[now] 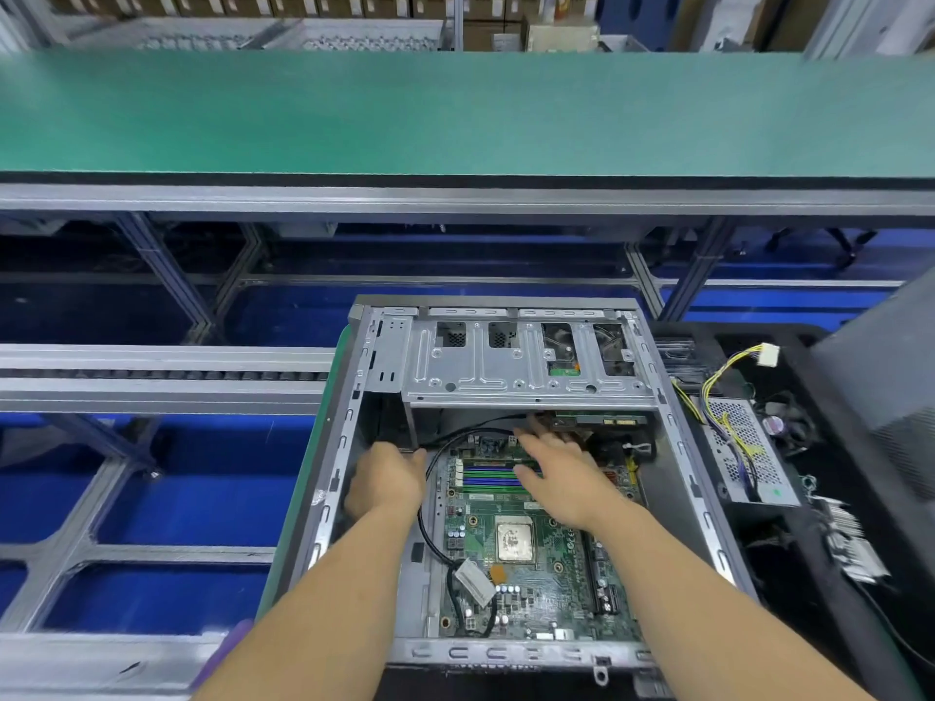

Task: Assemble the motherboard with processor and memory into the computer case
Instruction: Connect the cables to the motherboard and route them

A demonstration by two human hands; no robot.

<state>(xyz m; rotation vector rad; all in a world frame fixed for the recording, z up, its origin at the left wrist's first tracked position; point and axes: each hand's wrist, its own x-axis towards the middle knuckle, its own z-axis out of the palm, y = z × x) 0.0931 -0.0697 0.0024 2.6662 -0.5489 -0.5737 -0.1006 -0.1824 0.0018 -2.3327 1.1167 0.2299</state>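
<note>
An open grey computer case (334,478) lies on its side in front of me. Inside it lies the green motherboard (531,589), with a silver processor (515,539) near its middle and blue and green memory slots (488,478) toward the far end. My left hand (387,480) is at the board's left far corner, fingers curled down beside a black cable (430,538); what it grips is hidden. My right hand (561,473) lies flat with straight fingers over the memory slots, reaching toward the drive bay.
A metal drive cage (506,361) spans the case's far end. To the right, a black tray (789,559) holds a power supply (749,447) with yellow wires (728,371) and other parts. A green conveyor belt (455,113) runs across behind; roller rails (152,376) sit left.
</note>
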